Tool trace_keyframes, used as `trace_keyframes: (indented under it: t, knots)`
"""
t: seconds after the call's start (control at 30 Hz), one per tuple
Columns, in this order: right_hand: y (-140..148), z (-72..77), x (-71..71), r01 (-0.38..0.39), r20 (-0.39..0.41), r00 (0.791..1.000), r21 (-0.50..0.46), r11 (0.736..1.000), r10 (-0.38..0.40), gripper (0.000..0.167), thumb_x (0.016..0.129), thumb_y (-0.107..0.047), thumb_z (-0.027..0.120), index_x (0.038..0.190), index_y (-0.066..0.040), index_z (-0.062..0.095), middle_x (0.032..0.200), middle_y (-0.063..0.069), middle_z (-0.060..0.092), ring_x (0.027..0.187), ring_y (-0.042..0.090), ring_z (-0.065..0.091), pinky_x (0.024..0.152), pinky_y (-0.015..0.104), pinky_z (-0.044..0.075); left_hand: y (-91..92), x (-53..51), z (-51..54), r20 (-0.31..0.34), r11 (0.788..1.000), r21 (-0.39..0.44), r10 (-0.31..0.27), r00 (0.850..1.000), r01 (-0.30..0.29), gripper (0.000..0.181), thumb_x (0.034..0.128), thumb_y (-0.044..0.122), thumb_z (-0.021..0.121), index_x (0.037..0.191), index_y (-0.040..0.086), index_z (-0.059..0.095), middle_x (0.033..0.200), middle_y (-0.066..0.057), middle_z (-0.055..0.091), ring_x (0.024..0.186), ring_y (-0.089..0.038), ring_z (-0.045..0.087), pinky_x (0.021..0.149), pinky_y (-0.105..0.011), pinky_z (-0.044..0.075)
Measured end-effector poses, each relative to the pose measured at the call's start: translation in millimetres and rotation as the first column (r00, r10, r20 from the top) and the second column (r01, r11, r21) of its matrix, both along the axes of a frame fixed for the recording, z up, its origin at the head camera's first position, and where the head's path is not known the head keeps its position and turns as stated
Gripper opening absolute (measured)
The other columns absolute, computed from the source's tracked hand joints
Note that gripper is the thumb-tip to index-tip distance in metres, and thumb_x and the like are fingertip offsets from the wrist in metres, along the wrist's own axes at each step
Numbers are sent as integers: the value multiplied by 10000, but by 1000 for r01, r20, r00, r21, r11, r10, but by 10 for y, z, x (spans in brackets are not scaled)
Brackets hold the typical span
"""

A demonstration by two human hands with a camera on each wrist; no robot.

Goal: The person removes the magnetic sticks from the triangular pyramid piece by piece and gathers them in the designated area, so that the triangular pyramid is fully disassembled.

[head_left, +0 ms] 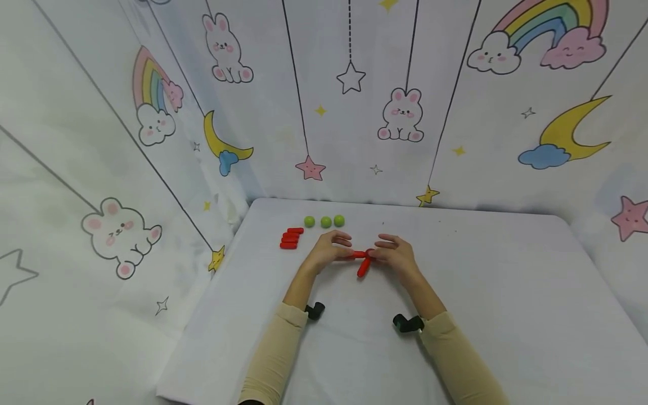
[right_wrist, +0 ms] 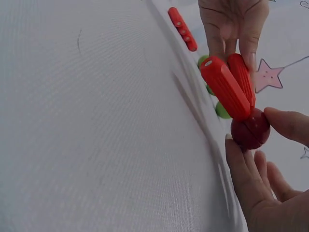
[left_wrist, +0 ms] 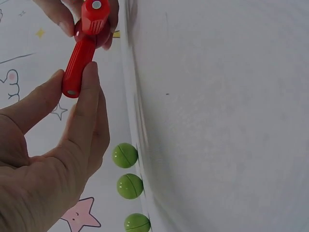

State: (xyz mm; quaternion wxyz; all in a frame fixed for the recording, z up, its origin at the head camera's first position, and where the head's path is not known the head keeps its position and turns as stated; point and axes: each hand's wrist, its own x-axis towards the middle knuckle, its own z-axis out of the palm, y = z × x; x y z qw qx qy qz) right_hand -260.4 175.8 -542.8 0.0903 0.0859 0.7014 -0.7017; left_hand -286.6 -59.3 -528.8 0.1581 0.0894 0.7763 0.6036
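Both hands meet above the middle of the white table, joined by a small red construction. My left hand (head_left: 326,253) pinches one ridged red rod (left_wrist: 78,67) near its end, between thumb and fingers. At that rod's other end sits a dark red ball (right_wrist: 250,129), which my right hand (head_left: 397,254) grips between thumb and fingertips. A second red rod (head_left: 363,268) also joins the ball and sticks out toward my body, at an angle to the first. Its free end shows a small silvery disc in the left wrist view.
Several loose red rods (head_left: 290,237) lie side by side left of my left hand. Three green balls (head_left: 325,222) form a row near the back edge of the white table (head_left: 506,292). A patterned cloth (head_left: 273,112) hangs behind and at the left.
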Motion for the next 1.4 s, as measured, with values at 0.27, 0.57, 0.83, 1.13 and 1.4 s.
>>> trace_keyframes:
  t: [0.27,0.57,0.83,1.13,1.4]
  knots:
    - [15,-12,1,31,32,999,5,1000,-31,723,882,-96,836,1521,-62,499,1418,188,618,1059,192,725,919,301,596,9,3,17,16,1000,18,13,1000,-13,485,911,62,796,1354,-12,614,1241,-171,693,1035,-246,701,925,-387,596]
    - [19,-29,7,20,65,998,-68,998,-16,771,862,-54,851,1533,-38,472,1458,225,573,974,166,750,896,327,608,-13,14,29,24,999,4,32,999,-32,519,882,69,827,1353,-4,622,1215,-167,692,994,-239,706,899,-384,596]
    - [0,-50,20,22,104,995,-131,991,-8,741,857,-5,843,1513,-32,498,1473,229,547,970,197,751,887,394,611,-40,-2,38,41,998,19,55,998,-55,543,854,23,838,1350,-23,621,1182,-190,681,925,-244,713,851,-360,622]
    - [6,-69,12,-3,106,994,-122,993,16,765,837,-50,876,1507,-27,506,1490,214,545,1023,197,744,917,380,601,-61,-21,41,51,998,33,51,997,-53,548,850,13,837,1353,-27,624,1224,-219,665,917,-235,713,820,-345,622]
    - [121,-108,8,-17,106,994,-209,978,40,697,874,-6,825,1496,-6,512,1468,214,570,1014,198,747,930,405,596,-388,-31,173,-18,983,41,180,984,-179,498,870,14,816,1336,-4,640,1250,-206,657,964,-251,712,814,-311,594]
